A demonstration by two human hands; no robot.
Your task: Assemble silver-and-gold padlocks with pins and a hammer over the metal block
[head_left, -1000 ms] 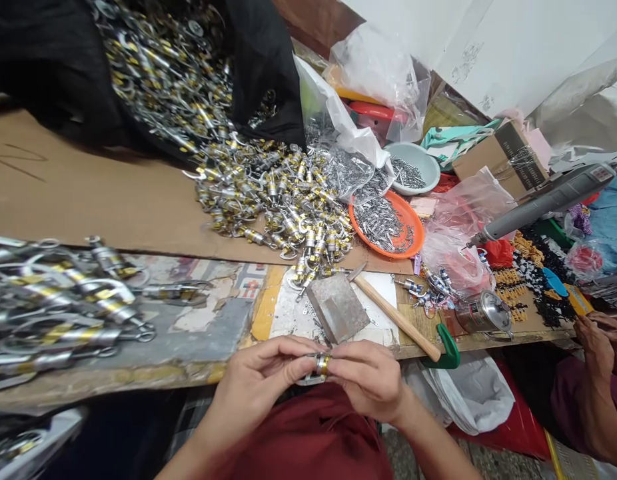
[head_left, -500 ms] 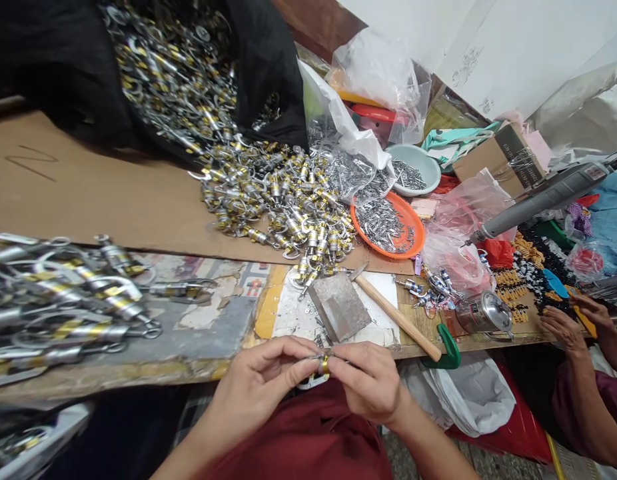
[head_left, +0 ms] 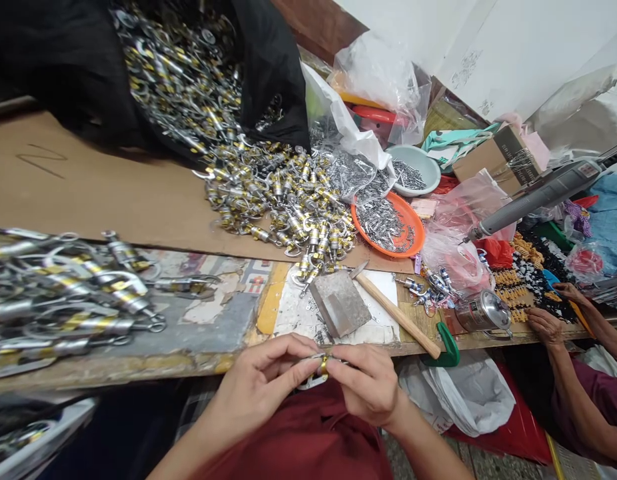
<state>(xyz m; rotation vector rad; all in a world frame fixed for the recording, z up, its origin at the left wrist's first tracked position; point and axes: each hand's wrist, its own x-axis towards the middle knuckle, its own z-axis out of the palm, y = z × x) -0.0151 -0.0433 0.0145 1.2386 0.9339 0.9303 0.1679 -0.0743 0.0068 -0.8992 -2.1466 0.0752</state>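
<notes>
Between my two hands, close to the table's front edge, is a small silver-and-yellow metal clip piece (head_left: 316, 380). My left hand (head_left: 271, 380) pinches its left end between thumb and fingers, while my right hand (head_left: 368, 381) grips the right end. Fingers cover much of the piece. Just beyond my hands a grey metal block (head_left: 340, 305) rests on a white sheet (head_left: 288, 313). Beside the block lies a hammer (head_left: 398, 315) with a wooden handle. A heap of similar silver-and-yellow metal pieces (head_left: 283, 193) spreads from a black bag (head_left: 273, 73).
More metal pieces (head_left: 83, 293) pile up at the left. An orange plate (head_left: 411, 230) and a pale bowl (head_left: 428, 170) hold small metal parts. A grey electric screwdriver (head_left: 533, 200) hangs at right. Near a metal mug (head_left: 483, 312), a co-worker's hand (head_left: 546, 327) handles small parts.
My hands stay nearly in place, still holding the metal piece. The co-worker's hands at the right have shifted; the nearer one moved left. The view has turned slightly.
</notes>
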